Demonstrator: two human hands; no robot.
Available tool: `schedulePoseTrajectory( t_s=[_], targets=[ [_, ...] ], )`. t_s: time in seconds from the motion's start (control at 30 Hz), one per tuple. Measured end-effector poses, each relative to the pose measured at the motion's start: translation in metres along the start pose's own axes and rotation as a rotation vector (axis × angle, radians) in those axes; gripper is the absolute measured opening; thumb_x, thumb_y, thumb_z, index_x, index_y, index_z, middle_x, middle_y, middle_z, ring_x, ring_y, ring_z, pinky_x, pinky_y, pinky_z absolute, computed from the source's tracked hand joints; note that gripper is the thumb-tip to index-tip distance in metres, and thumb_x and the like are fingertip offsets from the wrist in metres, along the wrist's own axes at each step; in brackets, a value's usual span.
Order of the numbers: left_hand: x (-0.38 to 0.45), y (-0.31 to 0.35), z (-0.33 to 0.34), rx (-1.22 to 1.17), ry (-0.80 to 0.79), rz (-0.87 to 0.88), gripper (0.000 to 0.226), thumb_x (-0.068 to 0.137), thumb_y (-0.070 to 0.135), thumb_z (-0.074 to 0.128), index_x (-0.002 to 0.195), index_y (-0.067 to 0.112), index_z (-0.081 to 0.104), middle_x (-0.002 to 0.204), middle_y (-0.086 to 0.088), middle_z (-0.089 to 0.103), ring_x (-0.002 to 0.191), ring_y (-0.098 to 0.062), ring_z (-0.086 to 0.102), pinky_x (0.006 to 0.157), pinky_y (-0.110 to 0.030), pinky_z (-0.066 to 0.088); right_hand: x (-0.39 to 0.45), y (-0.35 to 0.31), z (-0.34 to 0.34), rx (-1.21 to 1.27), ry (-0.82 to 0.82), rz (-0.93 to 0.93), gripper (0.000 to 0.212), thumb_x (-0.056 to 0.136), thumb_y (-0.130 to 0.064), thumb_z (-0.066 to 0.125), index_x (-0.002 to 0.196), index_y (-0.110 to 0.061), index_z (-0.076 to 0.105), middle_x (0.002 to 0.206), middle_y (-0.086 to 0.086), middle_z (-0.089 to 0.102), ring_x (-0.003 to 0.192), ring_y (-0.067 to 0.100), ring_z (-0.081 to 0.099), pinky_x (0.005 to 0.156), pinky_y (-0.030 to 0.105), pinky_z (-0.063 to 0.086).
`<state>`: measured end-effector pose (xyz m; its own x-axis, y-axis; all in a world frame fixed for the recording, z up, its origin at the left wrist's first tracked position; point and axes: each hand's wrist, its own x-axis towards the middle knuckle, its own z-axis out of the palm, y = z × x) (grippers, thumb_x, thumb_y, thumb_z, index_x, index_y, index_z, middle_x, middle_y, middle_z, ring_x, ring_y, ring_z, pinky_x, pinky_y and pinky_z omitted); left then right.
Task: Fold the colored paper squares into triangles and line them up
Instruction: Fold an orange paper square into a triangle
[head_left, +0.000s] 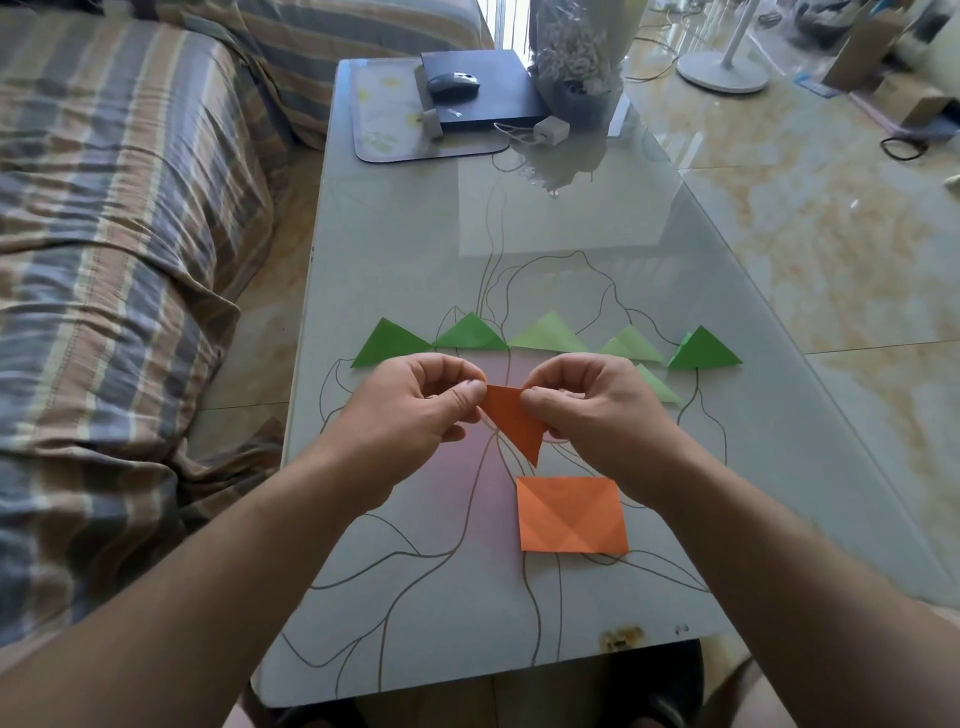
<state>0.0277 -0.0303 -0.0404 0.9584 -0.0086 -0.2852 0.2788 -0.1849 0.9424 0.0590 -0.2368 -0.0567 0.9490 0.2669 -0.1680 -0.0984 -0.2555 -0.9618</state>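
Observation:
An orange paper triangle (514, 421) hangs point down above the glass table (415, 249). My left hand (415, 410) pinches its upper left corner and my right hand (592, 410) pinches its upper right edge. Just below lies an unfolded orange paper square (571, 514) with creases, flat on the table. Beyond my hands, several green folded triangles stand in a row: a dark one (389, 343) at the left, another dark one (470, 332), two pale ones (548, 335) (631, 345) and a dark one (704, 351) at the right. One more pale triangle (660, 387) peeks out behind my right hand.
At the table's far end lie a flowered mouse pad (379, 114), a black box (483, 88) with a mouse (454, 83) on it, a white charger (550, 130) and a wrapped bouquet (576, 57). A striped sofa (114, 218) runs along the left. A fan base (722, 73) stands on the floor.

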Motion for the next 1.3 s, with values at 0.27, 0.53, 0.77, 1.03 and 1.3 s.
schedulePoseTrajectory(
  t_s=[0.27,0.53,0.77,1.03,1.3],
  targets=[
    [0.003,0.001,0.002,-0.194,0.037,-0.136,0.005,0.097,0.018,0.069,0.098,0.017,0.074,0.084,-0.002,0.076,0.082,-0.016,0.072,0.084,-0.041,0.061,-0.001,-0.009,-0.001,0.167,0.029,0.068,0.011,0.096,-0.014,0.071,0.086,-0.011,0.070,0.080,0.012,0.071,0.074,0.023,0.066,0.071,0.038,0.054],
    [0.002,-0.003,0.001,-0.117,0.023,-0.133,0.006,0.096,0.021,0.071,0.100,0.017,0.074,0.085,0.000,0.078,0.080,-0.016,0.070,0.080,-0.037,0.061,-0.001,-0.011,-0.003,0.195,0.054,0.078,0.014,0.095,-0.010,0.071,0.081,-0.011,0.071,0.077,0.011,0.068,0.073,0.026,0.064,0.072,0.043,0.055],
    [0.000,-0.003,-0.001,0.065,-0.027,-0.071,0.006,0.097,0.021,0.070,0.098,0.018,0.075,0.085,0.000,0.078,0.079,-0.015,0.070,0.081,-0.038,0.059,0.000,-0.013,-0.008,0.176,0.069,0.143,0.012,0.090,-0.031,0.078,0.093,-0.020,0.076,0.089,0.009,0.075,0.077,0.021,0.069,0.069,0.035,0.057],
    [0.000,-0.003,0.019,-0.663,0.055,-0.352,0.005,0.099,0.018,0.064,0.099,0.014,0.067,0.080,-0.003,0.069,0.070,-0.017,0.063,0.076,-0.037,0.054,-0.004,-0.016,-0.001,0.226,-0.053,0.260,0.040,0.079,-0.044,0.080,0.108,-0.018,0.070,0.096,0.002,0.075,0.077,0.019,0.069,0.074,0.034,0.055],
    [-0.008,-0.008,0.028,-0.414,-0.024,-0.259,0.016,0.099,0.023,0.066,0.105,0.010,0.071,0.081,-0.001,0.071,0.071,-0.016,0.063,0.072,-0.033,0.054,-0.004,-0.011,0.006,0.182,-0.006,0.187,0.015,0.092,-0.018,0.076,0.082,-0.009,0.069,0.076,0.008,0.073,0.072,0.021,0.068,0.071,0.032,0.054]
  ],
)
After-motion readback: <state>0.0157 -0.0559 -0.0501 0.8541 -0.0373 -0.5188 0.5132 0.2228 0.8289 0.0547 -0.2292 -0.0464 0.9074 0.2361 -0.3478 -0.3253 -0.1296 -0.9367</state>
